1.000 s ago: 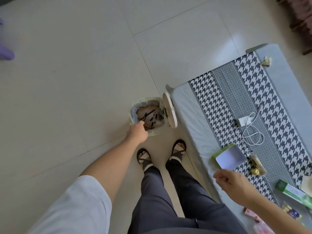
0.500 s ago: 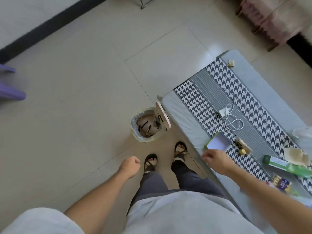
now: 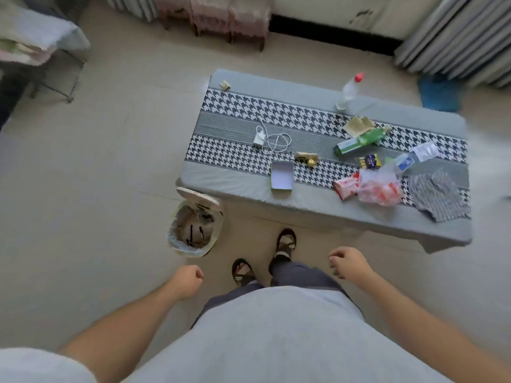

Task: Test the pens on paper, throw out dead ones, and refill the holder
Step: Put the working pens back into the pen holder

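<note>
Discard step looks done: dark pens [image 3: 191,233] lie in the lined bin [image 3: 177,244] at 10 o'clock from the feet, left hand [image 3: 188,280] and right hand [image 3: 347,262] loosely curled, holding nothing; next, probably refill at the table [image 3: 235,186], holder not identifiable.

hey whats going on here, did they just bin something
A person stands by a low table, both hands empty: left hand and right hand hang loosely curled. The bin beside the table is open, with dark pens lying inside. An open tin sits on the table near its edge.
</note>
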Available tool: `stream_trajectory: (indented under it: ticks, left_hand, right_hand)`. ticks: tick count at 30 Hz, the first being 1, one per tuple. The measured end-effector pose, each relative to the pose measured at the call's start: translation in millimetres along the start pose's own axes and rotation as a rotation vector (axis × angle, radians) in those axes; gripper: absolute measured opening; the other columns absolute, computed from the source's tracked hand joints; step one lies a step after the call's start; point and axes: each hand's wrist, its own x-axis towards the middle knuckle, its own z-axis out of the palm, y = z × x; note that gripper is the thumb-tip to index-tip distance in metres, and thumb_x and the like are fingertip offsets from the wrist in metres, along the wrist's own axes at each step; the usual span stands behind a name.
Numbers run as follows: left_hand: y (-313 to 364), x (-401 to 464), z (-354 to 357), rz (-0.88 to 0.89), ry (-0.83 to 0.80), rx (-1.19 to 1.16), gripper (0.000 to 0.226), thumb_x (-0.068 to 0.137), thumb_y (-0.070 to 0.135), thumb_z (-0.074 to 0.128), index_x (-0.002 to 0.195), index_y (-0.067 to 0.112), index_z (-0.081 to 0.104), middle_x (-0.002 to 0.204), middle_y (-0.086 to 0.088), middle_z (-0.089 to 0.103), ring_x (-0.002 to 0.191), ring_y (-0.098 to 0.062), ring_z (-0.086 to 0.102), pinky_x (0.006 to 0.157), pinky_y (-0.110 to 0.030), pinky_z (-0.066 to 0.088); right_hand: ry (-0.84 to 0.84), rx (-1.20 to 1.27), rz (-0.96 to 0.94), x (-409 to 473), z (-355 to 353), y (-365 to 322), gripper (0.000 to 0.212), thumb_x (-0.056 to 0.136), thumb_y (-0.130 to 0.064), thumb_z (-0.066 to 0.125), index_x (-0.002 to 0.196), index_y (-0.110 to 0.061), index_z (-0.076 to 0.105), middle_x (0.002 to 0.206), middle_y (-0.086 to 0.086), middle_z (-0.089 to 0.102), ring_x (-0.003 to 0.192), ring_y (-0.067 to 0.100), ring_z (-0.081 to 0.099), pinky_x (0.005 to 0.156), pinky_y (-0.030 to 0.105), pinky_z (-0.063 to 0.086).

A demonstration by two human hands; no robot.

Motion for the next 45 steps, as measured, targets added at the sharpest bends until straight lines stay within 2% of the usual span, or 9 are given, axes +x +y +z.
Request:
stream_trajectory:
  ticks: [6, 11, 14, 20, 27, 30, 34, 38, 45]
  left_hand:
    - [46, 0, -18, 0.139, -0.039, 0.304, 0.02, 0.095, 0.018, 0.051, 0.107, 0.019, 0.066, 0.112, 0.001, 0.067, 0.1, -0.015, 0.059, 0.084, -0.024, 0.046]
    - [131, -1, -17, 0.278, -0.009, 0.506, 0.015, 0.092, 0.023, 0.053, 0.101, 0.025, 0.065, 0.105, 0.005, 0.065, 0.096, -0.015, 0.058, 0.078, -0.026, 0.046]
    - [190, -2, 1, 0.369, -0.003, 0.636, 0.017, 0.093, 0.024, 0.053, 0.104, 0.025, 0.065, 0.108, 0.005, 0.063, 0.099, -0.013, 0.056, 0.084, -0.025, 0.044]
    - [322, -34, 89, 0.508, -0.03, 0.705, 0.019, 0.094, 0.019, 0.055, 0.107, 0.023, 0.069, 0.106, 0.008, 0.063, 0.099, -0.012, 0.059, 0.086, -0.025, 0.046]
    - [440, -87, 213, 0.639, -0.117, 0.662, 0.01, 0.09, 0.015, 0.065, 0.096, 0.021, 0.07, 0.085, 0.004, 0.072, 0.072, -0.008, 0.067, 0.059, -0.017, 0.046]
    - [477, -97, 247, 0.599, -0.146, 0.725, 0.011, 0.09, 0.014, 0.065, 0.097, 0.02, 0.071, 0.091, 0.0, 0.072, 0.076, -0.014, 0.07, 0.072, -0.027, 0.057]
    - [532, -92, 278, 0.58, -0.158, 0.807, 0.012, 0.088, 0.011, 0.066, 0.099, 0.013, 0.071, 0.089, -0.005, 0.072, 0.079, -0.023, 0.071, 0.081, -0.039, 0.059]
    - [603, -80, 307, 0.572, -0.175, 0.96, 0.015, 0.087, 0.014, 0.065, 0.1, 0.013, 0.072, 0.083, 0.0, 0.071, 0.072, -0.015, 0.07, 0.068, -0.027, 0.054]
    - [776, -81, 394, 0.615, -0.25, 1.033, 0.018, 0.085, 0.01, 0.06, 0.097, 0.013, 0.073, 0.09, -0.006, 0.075, 0.077, -0.019, 0.071, 0.075, -0.027, 0.056]
  right_hand:
    - [0.121, 0.381, 0.223, -47, 4, 114, 0.015, 0.1, -0.002, 0.055, 0.096, -0.003, 0.069, 0.085, 0.019, 0.069, 0.069, 0.029, 0.06, 0.065, 0.038, 0.051]
    - [0.162, 0.563, 0.315, -87, 14, 200, 0.017, 0.098, 0.001, 0.053, 0.089, -0.003, 0.066, 0.081, 0.019, 0.065, 0.068, 0.027, 0.055, 0.066, 0.034, 0.045]
    - [0.173, 0.642, 0.369, -115, 23, 254, 0.017, 0.097, -0.003, 0.056, 0.085, -0.008, 0.067, 0.083, 0.016, 0.068, 0.07, 0.027, 0.059, 0.071, 0.037, 0.048]
    - [0.209, 0.816, 0.504, -172, 48, 381, 0.018, 0.096, -0.007, 0.055, 0.089, 0.002, 0.069, 0.081, 0.017, 0.069, 0.067, 0.025, 0.059, 0.066, 0.033, 0.046]
    - [0.241, 0.953, 0.621, -231, 49, 518, 0.025, 0.095, -0.001, 0.048, 0.073, -0.013, 0.051, 0.072, 0.013, 0.052, 0.065, 0.023, 0.047, 0.052, 0.027, 0.032]
    - [0.297, 1.005, 0.648, -245, 30, 568, 0.022, 0.094, 0.004, 0.044, 0.078, -0.011, 0.047, 0.076, 0.015, 0.045, 0.067, 0.022, 0.041, 0.052, 0.026, 0.025]
    - [0.406, 1.085, 0.7, -246, -4, 626, 0.021, 0.096, 0.0, 0.049, 0.077, -0.007, 0.054, 0.074, 0.016, 0.057, 0.064, 0.025, 0.052, 0.056, 0.028, 0.038]
    - [0.453, 1.166, 0.734, -234, -30, 660, 0.026, 0.096, -0.001, 0.049, 0.073, -0.009, 0.058, 0.072, 0.012, 0.06, 0.061, 0.024, 0.054, 0.056, 0.027, 0.041]
    - [0.399, 1.315, 0.861, -217, -75, 706, 0.023, 0.097, -0.005, 0.053, 0.075, -0.01, 0.059, 0.071, 0.011, 0.061, 0.058, 0.022, 0.054, 0.055, 0.027, 0.04]
